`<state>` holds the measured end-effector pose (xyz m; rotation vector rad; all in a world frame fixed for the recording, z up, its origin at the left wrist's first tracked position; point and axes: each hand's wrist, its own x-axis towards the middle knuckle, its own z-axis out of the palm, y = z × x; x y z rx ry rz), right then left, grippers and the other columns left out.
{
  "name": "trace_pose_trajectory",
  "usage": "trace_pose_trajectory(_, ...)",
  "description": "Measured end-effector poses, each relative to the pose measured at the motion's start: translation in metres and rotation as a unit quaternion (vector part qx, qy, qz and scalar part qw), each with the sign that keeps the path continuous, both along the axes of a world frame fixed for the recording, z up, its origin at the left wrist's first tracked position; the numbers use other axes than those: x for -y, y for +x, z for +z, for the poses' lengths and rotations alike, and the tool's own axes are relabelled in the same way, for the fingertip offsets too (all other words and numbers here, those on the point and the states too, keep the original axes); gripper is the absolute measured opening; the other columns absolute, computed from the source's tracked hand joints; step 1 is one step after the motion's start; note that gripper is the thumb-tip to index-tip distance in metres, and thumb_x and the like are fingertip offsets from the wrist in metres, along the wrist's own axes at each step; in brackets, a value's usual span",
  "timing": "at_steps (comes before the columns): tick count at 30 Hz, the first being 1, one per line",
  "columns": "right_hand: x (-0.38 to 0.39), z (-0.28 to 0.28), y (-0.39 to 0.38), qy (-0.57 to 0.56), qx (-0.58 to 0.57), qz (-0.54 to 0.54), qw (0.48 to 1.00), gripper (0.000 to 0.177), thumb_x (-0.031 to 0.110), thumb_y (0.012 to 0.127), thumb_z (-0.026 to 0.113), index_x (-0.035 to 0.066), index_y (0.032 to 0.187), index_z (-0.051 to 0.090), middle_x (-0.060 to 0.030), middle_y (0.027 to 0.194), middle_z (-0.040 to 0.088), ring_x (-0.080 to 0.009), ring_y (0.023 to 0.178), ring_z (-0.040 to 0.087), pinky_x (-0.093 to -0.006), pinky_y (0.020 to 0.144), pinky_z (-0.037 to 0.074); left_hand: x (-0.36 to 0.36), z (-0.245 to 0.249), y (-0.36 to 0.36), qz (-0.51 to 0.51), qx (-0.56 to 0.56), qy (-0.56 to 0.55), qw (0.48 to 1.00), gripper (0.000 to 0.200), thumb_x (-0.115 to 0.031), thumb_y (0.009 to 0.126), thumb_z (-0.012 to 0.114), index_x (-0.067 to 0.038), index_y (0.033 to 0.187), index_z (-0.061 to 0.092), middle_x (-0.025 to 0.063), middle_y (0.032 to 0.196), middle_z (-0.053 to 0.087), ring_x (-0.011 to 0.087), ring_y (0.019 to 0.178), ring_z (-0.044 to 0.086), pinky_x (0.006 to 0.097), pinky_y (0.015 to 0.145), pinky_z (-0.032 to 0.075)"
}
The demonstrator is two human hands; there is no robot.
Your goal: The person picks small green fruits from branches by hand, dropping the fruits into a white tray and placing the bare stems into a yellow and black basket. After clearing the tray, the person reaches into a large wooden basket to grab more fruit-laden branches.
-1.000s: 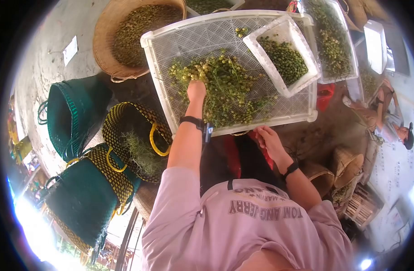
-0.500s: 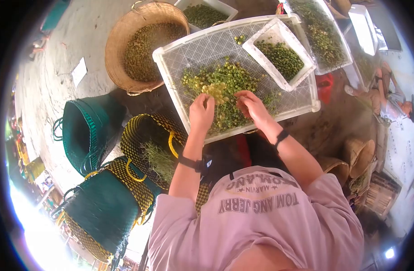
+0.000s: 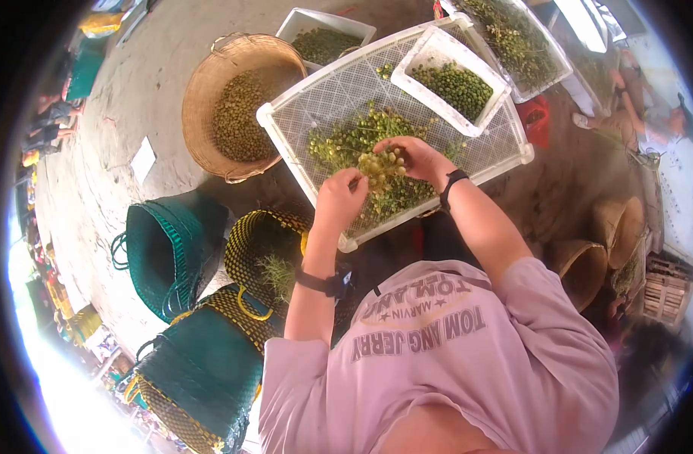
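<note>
Above a mesh tray (image 3: 293, 125), the left hand (image 3: 339, 200) pinches a pale fruit cluster (image 3: 382, 172) while the right hand (image 3: 422, 160) curls around it, apparently for steadiness; a white box (image 3: 431, 110) sits at one o'clock.

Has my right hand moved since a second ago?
Yes, the right hand has moved forward, from the near edge of the white tray to over the green fruit.

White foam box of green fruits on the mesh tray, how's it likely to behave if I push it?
The white foam box looks stiff, given its thick, straight walls. The small round green fruits inside seem loose, so they may roll; its open top could let them spill if tipped.
</note>
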<state>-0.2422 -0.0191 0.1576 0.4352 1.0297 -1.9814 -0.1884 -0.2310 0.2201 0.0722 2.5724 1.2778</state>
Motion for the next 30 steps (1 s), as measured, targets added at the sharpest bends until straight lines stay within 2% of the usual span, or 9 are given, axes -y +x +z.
trace_pose_trajectory(2,-0.009,-0.003,-0.005,-0.051,0.022,0.021,0.998,0.025,0.018,0.09,0.051,0.002,0.104,0.064,-0.004,0.101,0.063,-0.0123,0.088,0.062,-0.0258,0.075,0.053,0.003,0.001,0.0,-0.02,-0.015,-0.015,1.0,0.019,-0.019,0.086,0.062,0.0,0.088,0.062,0.0145,0.078,0.063,0.0266,0.071,0.062,0.0347,0.065,0.048)
trace_pose_trajectory(5,-0.012,0.0,-0.005,0.043,-0.038,0.144,0.988,0.026,0.016,0.086,0.049,0.001,0.101,0.064,0.0042,0.054,0.042,-0.006,0.044,0.035,-0.0226,0.042,0.027,0.003,0.003,0.0,-0.019,0.038,-0.028,0.999,0.017,-0.02,0.083,0.062,-0.004,0.089,0.064,0.0154,0.086,0.065,0.0335,0.076,0.063,0.0391,0.068,0.049)
trace_pose_trajectory(6,-0.009,0.005,-0.001,0.122,-0.067,0.158,0.978,0.024,0.015,0.086,0.048,0.0,0.092,0.066,0.0033,0.051,0.04,-0.0068,0.041,0.031,-0.0248,0.04,0.023,0.002,0.001,0.001,-0.013,0.027,-0.072,0.997,0.018,-0.022,0.083,0.061,-0.005,0.089,0.064,0.0148,0.088,0.065,0.0341,0.078,0.062,0.0402,0.069,0.049)
trace_pose_trajectory(9,-0.01,0.016,0.007,0.193,-0.066,0.107,0.973,0.02,0.014,0.084,0.053,0.002,0.078,0.068,0.0035,0.052,0.039,-0.0079,0.046,0.032,-0.026,0.044,0.023,0.004,-0.011,-0.005,-0.006,0.022,-0.156,0.987,0.02,-0.025,0.085,0.058,-0.007,0.09,0.063,0.0138,0.092,0.064,0.0348,0.081,0.062,0.0425,0.071,0.049)
trace_pose_trajectory(13,-0.023,-0.001,0.014,-0.002,0.023,-0.045,0.999,0.017,0.013,0.086,0.045,0.003,0.081,0.058,0.0043,0.055,0.035,-0.0075,0.044,0.028,-0.0253,0.042,0.022,0.007,-0.026,-0.014,-0.028,0.07,-0.245,0.966,0.027,-0.03,0.093,0.051,-0.007,0.101,0.062,0.0137,0.102,0.064,0.0309,0.081,0.061,0.042,0.069,0.05)
trace_pose_trajectory(17,-0.028,0.011,0.02,-0.056,0.011,-0.067,0.996,0.018,0.013,0.09,0.04,0.004,0.09,0.056,0.0047,0.056,0.034,-0.0068,0.045,0.028,-0.0244,0.042,0.022,0.012,-0.021,-0.019,-0.013,0.091,-0.247,0.965,0.028,-0.03,0.093,0.05,-0.007,0.103,0.062,0.0133,0.103,0.063,0.0309,0.082,0.062,0.0418,0.071,0.05)
trace_pose_trajectory(20,-0.023,0.023,0.023,0.102,-0.062,-0.058,0.991,0.022,0.014,0.092,0.039,0.003,0.097,0.057,0.0043,0.059,0.037,-0.0069,0.047,0.029,-0.0238,0.042,0.022,0.018,-0.009,-0.015,0.003,0.05,-0.225,0.973,0.028,-0.03,0.093,0.051,-0.006,0.102,0.063,0.013,0.101,0.065,0.0308,0.084,0.063,0.0412,0.073,0.05)
trace_pose_trajectory(27,0.011,0.038,0.031,0.101,-0.085,-0.079,0.988,0.023,0.023,0.098,0.04,0.006,0.099,0.055,-0.0005,0.07,0.051,-0.0064,0.053,0.04,-0.0203,0.044,0.028,0.023,0.041,-0.007,0.092,0.016,-0.037,0.995,0.026,-0.026,0.089,0.061,-0.001,0.092,0.063,0.0093,0.077,0.063,0.0184,0.07,0.058,0.0326,0.068,0.047)
trace_pose_trajectory(30,0.036,0.052,0.036,0.113,-0.167,-0.079,0.976,0.038,0.042,0.095,0.05,0.006,0.106,0.054,0.0001,0.075,0.054,-0.0061,0.055,0.044,-0.0204,0.047,0.035,0.024,0.053,0.0,0.088,-0.029,-0.009,0.996,0.023,-0.024,0.088,0.063,-0.001,0.089,0.062,0.0086,0.071,0.062,0.0151,0.064,0.055,0.0303,0.064,0.046)
